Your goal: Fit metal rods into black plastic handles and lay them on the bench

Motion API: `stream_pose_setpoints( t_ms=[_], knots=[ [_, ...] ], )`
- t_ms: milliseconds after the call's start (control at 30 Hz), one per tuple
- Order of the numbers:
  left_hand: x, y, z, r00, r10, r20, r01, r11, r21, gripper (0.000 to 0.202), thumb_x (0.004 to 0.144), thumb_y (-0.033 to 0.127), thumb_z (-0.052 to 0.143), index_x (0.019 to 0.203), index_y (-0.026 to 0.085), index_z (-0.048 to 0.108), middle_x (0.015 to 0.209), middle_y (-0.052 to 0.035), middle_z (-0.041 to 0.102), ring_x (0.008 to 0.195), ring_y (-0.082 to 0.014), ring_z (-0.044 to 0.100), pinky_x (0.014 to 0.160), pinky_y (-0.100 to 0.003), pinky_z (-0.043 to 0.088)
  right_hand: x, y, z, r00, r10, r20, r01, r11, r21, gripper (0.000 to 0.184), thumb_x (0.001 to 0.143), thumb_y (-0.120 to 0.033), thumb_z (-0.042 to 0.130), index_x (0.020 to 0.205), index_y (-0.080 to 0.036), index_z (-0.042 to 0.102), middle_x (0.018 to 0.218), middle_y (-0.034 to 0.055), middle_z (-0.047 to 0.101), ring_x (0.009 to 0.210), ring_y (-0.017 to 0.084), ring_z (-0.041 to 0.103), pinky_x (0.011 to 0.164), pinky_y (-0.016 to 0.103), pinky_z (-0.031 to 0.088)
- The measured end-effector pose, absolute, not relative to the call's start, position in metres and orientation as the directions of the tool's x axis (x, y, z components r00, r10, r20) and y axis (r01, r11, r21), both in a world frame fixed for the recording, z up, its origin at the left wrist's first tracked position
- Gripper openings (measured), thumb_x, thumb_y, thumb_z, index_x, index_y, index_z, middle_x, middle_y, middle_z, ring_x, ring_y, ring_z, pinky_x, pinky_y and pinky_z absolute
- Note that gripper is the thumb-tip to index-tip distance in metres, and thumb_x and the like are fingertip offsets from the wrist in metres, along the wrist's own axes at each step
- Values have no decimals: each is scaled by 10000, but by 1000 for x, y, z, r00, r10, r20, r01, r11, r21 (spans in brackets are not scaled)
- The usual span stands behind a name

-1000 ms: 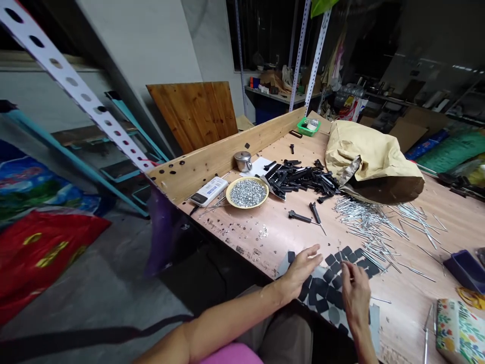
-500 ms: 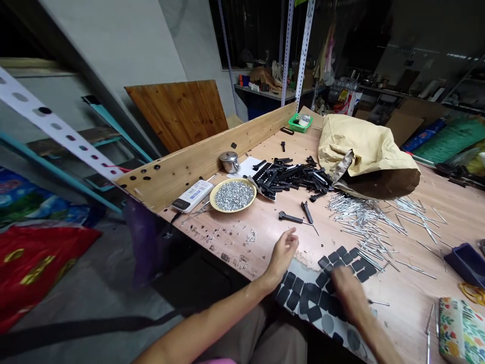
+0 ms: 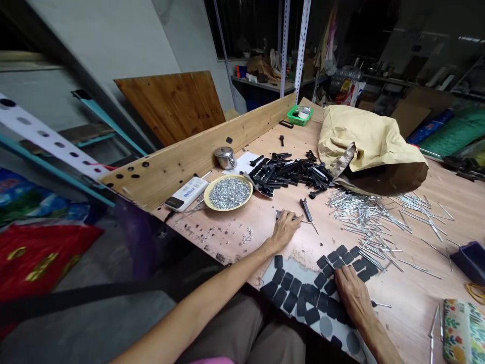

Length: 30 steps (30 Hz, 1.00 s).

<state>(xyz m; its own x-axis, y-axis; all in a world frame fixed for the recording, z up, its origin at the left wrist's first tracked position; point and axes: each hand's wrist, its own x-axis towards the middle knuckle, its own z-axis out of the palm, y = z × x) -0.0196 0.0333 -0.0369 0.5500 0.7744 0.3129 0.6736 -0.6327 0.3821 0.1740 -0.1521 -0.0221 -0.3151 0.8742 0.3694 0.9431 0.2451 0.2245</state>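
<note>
My left hand (image 3: 285, 230) lies on the wooden table (image 3: 265, 222), its fingers curled over a black plastic part (image 3: 293, 217) with a metal pin. A second black part (image 3: 305, 209) lies just right of it. My right hand (image 3: 350, 290) rests palm down on a sheet of black pads (image 3: 303, 296) at the table's near edge, fingers pressed together on the pads. A thin metal pin (image 3: 381, 305) lies beside that hand; whether the fingers hold anything is hidden.
A yellow bowl of small nuts (image 3: 228, 192), a metal cup (image 3: 225, 157) and a white device (image 3: 186, 193) stand by the wooden back rail. A heap of black parts (image 3: 291, 174), scattered metal pins (image 3: 371, 217), a tan paper bag (image 3: 369, 146) and a blue tray (image 3: 472, 255) lie further right.
My left hand has reached forward from the pad sheet to the black part. My right hand has dropped from a raised pinch down onto the pads. The view has shifted slightly.
</note>
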Motion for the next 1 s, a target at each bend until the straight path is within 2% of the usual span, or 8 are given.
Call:
stream_pose_setpoints(
  t_ms=[133, 467, 600, 833, 933, 1000],
  knots=[
    [-19, 34, -38, 560, 764, 320, 686, -644, 338, 216, 829, 207, 571, 1030, 256, 635, 879, -54, 551, 896, -217, 446, 812, -345, 385, 169, -154, -25, -298, 874, 384, 946, 217, 240, 307, 934, -148, 319, 727, -186, 543, 680, 41, 501, 651, 168, 465, 566, 262, 389],
    [-16, 32, -39, 583, 733, 351, 684, -676, 275, 126, 848, 144, 518, 815, 189, 631, 828, -65, 512, 815, -208, 433, 677, -309, 368, 189, -147, -18, -250, 897, 363, 963, 191, 191, 373, 961, -222, 264, 689, -196, 518, 658, 30, 499, 641, 148, 487, 572, 240, 394],
    [-20, 33, -34, 578, 722, 379, 677, -684, 270, 128, 862, 135, 493, 821, 177, 606, 843, -65, 521, 808, -201, 445, 684, -309, 371, 218, -142, -12, -175, 892, 417, 973, 93, 209, 421, 973, -315, 220, 703, -189, 517, 664, 38, 515, 633, 144, 512, 535, 221, 402],
    [-22, 26, -16, 570, 696, 437, 645, -708, 288, 127, 895, 157, 457, 895, 188, 581, 918, -54, 561, 844, -177, 499, 763, -303, 383, 241, -146, -14, -86, 929, 359, 986, 27, 165, 425, 962, -351, 229, 696, -205, 528, 658, 39, 523, 651, 154, 527, 517, 226, 408],
    [-22, 16, -4, 536, 712, 454, 629, -696, 347, 160, 919, 182, 408, 912, 183, 568, 879, -50, 574, 810, -170, 523, 714, -285, 389, 222, -150, -17, -166, 907, 386, 984, 130, 119, 409, 958, -275, 232, 707, -195, 544, 662, 49, 529, 611, 156, 501, 504, 240, 412],
    [-24, 5, 7, 485, 739, 469, 575, -673, 466, 179, 928, 207, 384, 910, 179, 559, 871, -53, 579, 800, -167, 537, 688, -273, 393, 199, -157, -15, -285, 889, 357, 958, 270, 92, 409, 954, -218, 229, 710, -192, 556, 652, 44, 529, 589, 149, 495, 513, 241, 422]
  ],
)
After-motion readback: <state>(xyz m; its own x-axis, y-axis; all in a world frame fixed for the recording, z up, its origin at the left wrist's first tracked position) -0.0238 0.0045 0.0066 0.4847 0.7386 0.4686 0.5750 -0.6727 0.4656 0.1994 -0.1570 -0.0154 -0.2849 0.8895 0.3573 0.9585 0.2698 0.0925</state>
